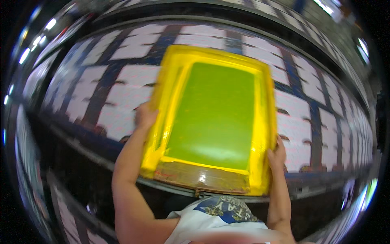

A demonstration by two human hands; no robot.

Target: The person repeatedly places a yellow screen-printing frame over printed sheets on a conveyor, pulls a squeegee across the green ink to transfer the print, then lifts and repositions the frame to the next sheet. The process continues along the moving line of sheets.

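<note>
A large yellow screen frame (264, 101) with a green panel (211, 114) inside and a brown strip (203, 177) along its near side lies level in front of me, over rows of pale pieces. My left hand (146, 116) grips its left side, the fingertips partly hidden by the frame. My right hand (277, 153) grips the right side nearer the bottom corner, thumb on the edge. I cannot tell whether the frame rests on the table or is held just above it.
The long, dark table (106, 93) carries several rows of pale pink-white pieces (294, 127) to both sides and beyond the frame. A dark rail runs along the near edge. Further rows of pale pieces (280, 8) show past the table's far edge, with lights at the rims.
</note>
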